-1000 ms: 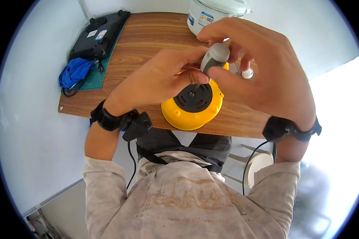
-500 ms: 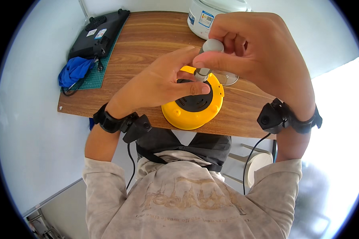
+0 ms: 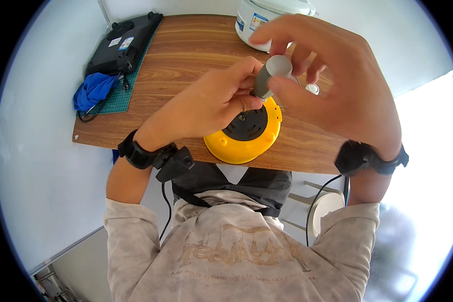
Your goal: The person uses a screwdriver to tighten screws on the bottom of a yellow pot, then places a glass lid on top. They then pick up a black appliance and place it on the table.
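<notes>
Looking down from the head view: both hands meet over the yellow round appliance point(image 3: 242, 132) at the worktop's point(image 3: 186, 60) near edge; the left hand point(image 3: 211, 103) pinches the grey tool's point(image 3: 269, 75) shaft, the right hand point(image 3: 337, 85) is closed round its capped top; it looks light, rigid, smooth, likely best held low on the shaft.

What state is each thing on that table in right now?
Screwdriver: upright, gripped by both hands, tip down in the yellow device.
Yellow device: lying flat at the table edge, dark face up.
Cooker: lid shut.
Blue cloth: crumpled.
Left hand: closed on screwdriver.
Right hand: closed on screwdriver.
</notes>
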Demonstrator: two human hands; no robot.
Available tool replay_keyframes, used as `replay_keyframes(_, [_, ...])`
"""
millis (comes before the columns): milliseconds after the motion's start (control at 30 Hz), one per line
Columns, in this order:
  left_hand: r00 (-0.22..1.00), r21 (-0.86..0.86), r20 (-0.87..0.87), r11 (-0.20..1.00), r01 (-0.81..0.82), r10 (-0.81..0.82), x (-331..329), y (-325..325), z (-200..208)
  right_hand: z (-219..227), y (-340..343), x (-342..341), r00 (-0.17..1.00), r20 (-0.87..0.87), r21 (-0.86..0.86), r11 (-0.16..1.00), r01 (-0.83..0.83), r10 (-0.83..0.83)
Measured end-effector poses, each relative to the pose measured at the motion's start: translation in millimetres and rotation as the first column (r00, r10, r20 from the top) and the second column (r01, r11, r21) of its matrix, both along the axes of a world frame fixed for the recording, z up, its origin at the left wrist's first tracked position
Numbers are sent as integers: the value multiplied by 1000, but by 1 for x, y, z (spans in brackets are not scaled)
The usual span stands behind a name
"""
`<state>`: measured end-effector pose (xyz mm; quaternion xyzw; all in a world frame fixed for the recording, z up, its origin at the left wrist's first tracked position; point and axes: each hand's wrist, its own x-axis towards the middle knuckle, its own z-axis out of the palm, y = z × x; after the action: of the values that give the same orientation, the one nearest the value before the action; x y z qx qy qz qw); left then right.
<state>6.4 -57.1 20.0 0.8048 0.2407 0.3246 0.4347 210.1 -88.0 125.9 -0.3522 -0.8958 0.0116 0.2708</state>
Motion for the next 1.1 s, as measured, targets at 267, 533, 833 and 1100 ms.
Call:
replay_keyframes(267, [993,-10,-106,998,55,-56,-8,0,10,3,7,15,999,-3,-112,993,-34,34])
replay_keyframes(533, [994,-188,97,980,63,-45,1,-4,6,3,15,6,990,137,53,998,35,-42])
replay_keyframes(833, [998,223,-10,973,-56,59,-2,2,-6,-6,7,0,978,129,93,984,155,-166])
replay_keyframes(1100, [990,-6,-140,999,-33,32,-5,-6,13,-7,0,8,994,-102,-150,988,18,-33])
